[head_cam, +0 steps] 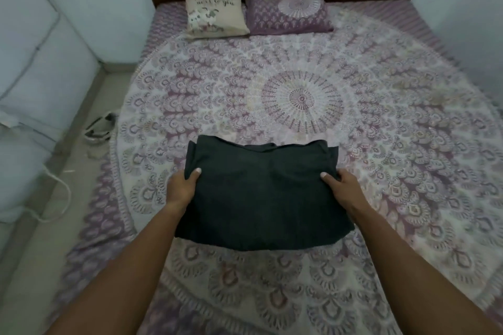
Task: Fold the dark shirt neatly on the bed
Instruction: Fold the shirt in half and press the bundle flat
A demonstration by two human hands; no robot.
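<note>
Dark grey knit, the shirt [261,196] lies on the near half of the bed [381,95], on the mandala-print sheet, well short of the two pillows [217,15] at the headboard. It is already a compact, roughly rectangular block, with doubled layers showing along its far edge and at both far corners.

The left hand [181,185] pinches the left edge, thumb on top of the cloth and fingers tucked out of sight beneath it. The right hand [344,185] does the same on the right edge. Both are closed on fabric about midway along the sides, slightly nearer the far end.

The step in hand looks like the last cross-fold or a final squaring up: the side folds seem done, and the hands grip where a fold line across the width would run. The next move probably calls for lifting both sides together and evenly, so the layers do not slide apart, then laying one half over the other and pressing it flat.

The block's sides are close to equal, so its long axis is hard to call; it seems slightly longer from near to far, running away from the person toward the headboard. The far edge, with a small dip at its middle, may be the collar end, though that cannot be told for sure. The near hem sits fairly straight and a little wider.
</note>
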